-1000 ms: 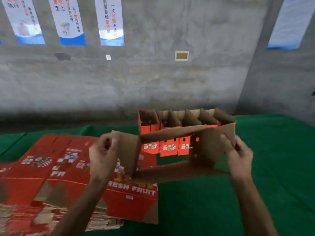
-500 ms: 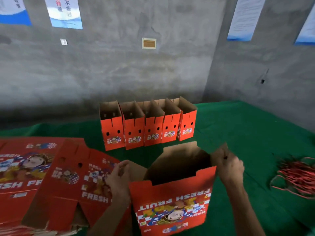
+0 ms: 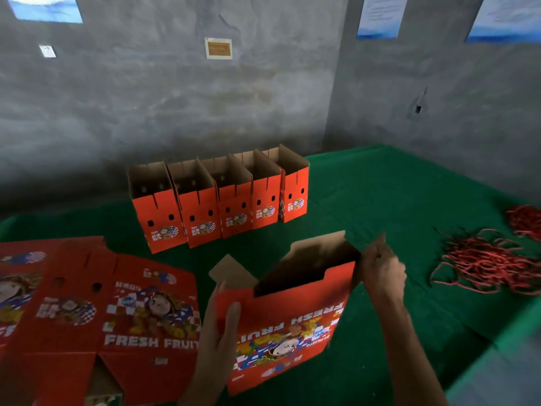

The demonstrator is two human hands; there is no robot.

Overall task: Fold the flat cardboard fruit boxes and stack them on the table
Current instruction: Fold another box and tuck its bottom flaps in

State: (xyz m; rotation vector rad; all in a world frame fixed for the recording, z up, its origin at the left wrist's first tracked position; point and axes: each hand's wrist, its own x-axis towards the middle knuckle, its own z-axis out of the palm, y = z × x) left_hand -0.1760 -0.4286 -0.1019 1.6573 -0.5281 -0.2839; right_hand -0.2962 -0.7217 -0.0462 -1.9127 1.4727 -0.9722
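I hold a red fruit box [image 3: 288, 326] opened into shape, its print upside down and its brown inside facing up. My left hand [image 3: 218, 332] grips its left edge, palm against the front panel. My right hand [image 3: 380, 271] pinches the brown flap at the box's upper right corner. A pile of flat red "FRESH FRUIT" boxes [image 3: 96, 312] lies to the left on the green table [image 3: 366, 206]. Behind, several folded boxes [image 3: 218, 200] stand upright in a tight row.
A heap of red cords [image 3: 491, 262] lies on the table at the right. A grey concrete wall [image 3: 175, 98] with posters rises behind the row. The table's right edge [image 3: 497, 350] runs close to my right forearm.
The box has gone from being held up with its brown inside towards me to standing low with its red printed front towards me. My view has dropped and swung right, revealing the cords.
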